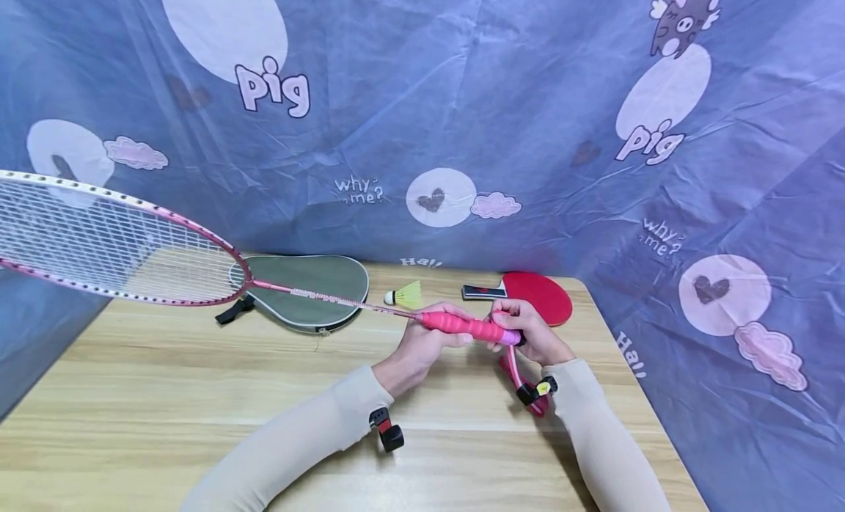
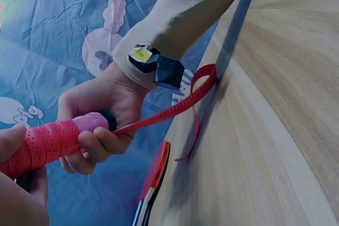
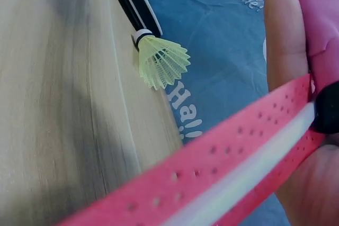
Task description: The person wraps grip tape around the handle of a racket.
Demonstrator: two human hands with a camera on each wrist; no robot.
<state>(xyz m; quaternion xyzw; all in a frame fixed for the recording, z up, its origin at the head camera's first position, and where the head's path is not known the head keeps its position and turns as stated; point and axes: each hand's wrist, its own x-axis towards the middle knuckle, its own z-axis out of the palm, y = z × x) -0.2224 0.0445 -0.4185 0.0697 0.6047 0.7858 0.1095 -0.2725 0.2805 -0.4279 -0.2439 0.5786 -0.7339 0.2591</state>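
A badminton racket is held up across the head view, its strung head to the left. My left hand grips the pink wrapped handle near the shaft, thumb along its side. At the other end my right hand holds the handle's lilac, unwrapped part by the black butt, fingers curled about it. A strip of perforated pink grip tape trails from the butt past the right fingers, looping down toward the table. The right wrist view shows the tape's pale centre band close up.
Behind the racket, a green paddle case lies on the wooden table. Beside it are a yellow shuttlecock and a red table tennis paddle. A blue printed cloth hangs along the back and right.
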